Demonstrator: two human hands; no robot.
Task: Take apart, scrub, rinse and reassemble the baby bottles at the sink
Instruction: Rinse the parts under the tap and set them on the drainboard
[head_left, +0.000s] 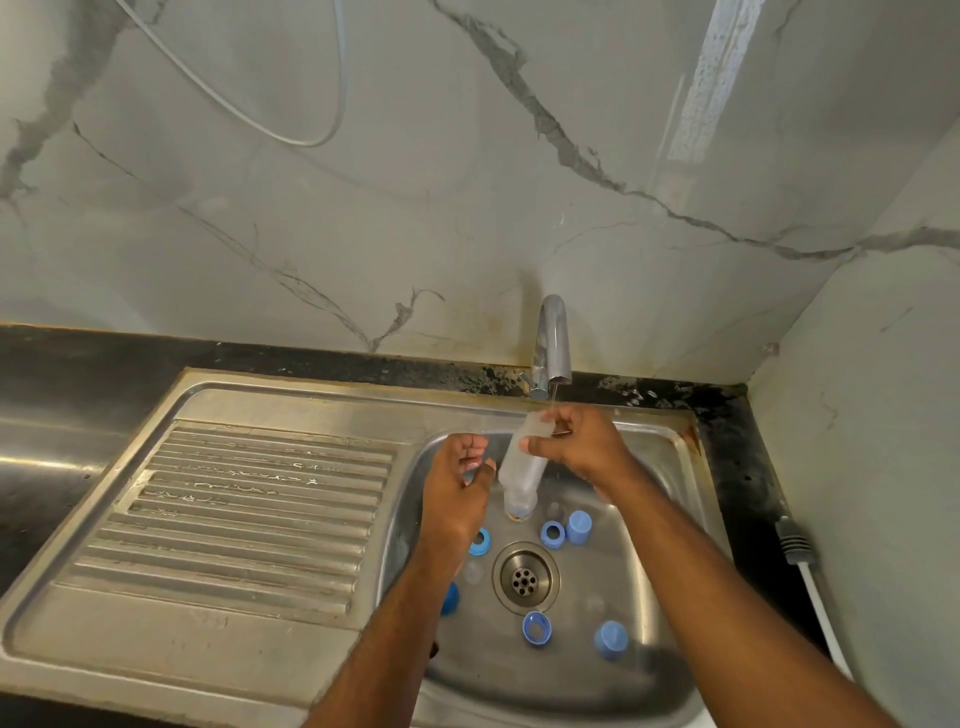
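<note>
My right hand grips a clear baby bottle by its base, mouth pointing down over the sink basin. A thin stream runs from the chrome tap onto the bottle's base and my fingers. Beside the bottle, my left hand is held with fingers curled apart and nothing in it. On the basin floor lie blue bottle parts: a ring, another ring, a cap, a ring and a cap. Clear teats lie near the drain.
A ribbed steel drainboard extends left of the basin. Black countertop borders the sink, with marble wall behind and at the right. A grey plug with white cable lies on the right counter. Another blue piece shows partly behind my left forearm.
</note>
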